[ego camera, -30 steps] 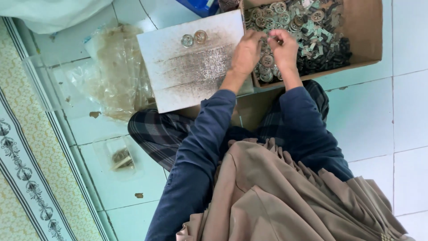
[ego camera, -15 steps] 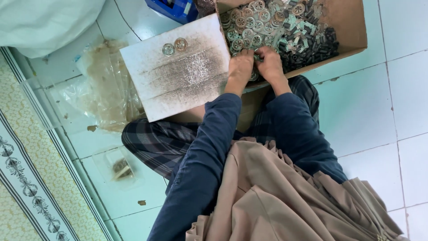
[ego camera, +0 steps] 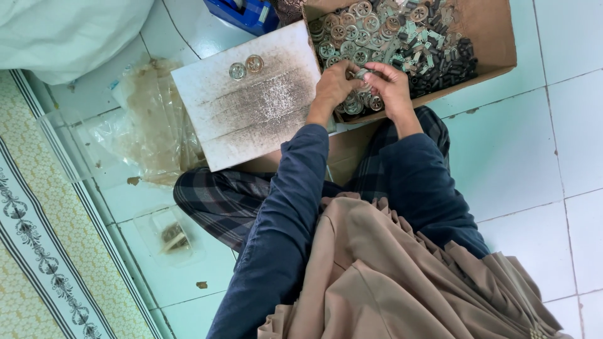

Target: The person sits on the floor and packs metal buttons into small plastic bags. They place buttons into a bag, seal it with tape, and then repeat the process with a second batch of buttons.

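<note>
A white tiled floor (ego camera: 534, 157) fills most of the view, with a patterned mat (ego camera: 38, 251) running along its left edge and a white sack (ego camera: 63, 31) at the far left corner. The person sits on the floor in a tan garment (ego camera: 402, 276) over dark blue sleeves (ego camera: 282, 213) and checked trousers (ego camera: 220, 201). At the far right stands an open cardboard box (ego camera: 490, 31), heaped with small round metal discs (ego camera: 345, 37) on its left side and dark little parts (ego camera: 446, 63) on its right. Just left of the box, touching it, lies a worn white board (ego camera: 251, 107), and two round discs (ego camera: 245, 67) rest side by side near its far edge. Crumpled clear plastic (ego camera: 151, 125) lies on the floor left of the board, and a blue case (ego camera: 245, 12) sits beyond it. Both hands are at the near rim of the box, close together over the discs. The left hand (ego camera: 333, 85) and the right hand (ego camera: 392, 88) each curl narrowly, and together their grip holds a small metal disc (ego camera: 362, 74) between the fingertips, just above the heap.
</note>
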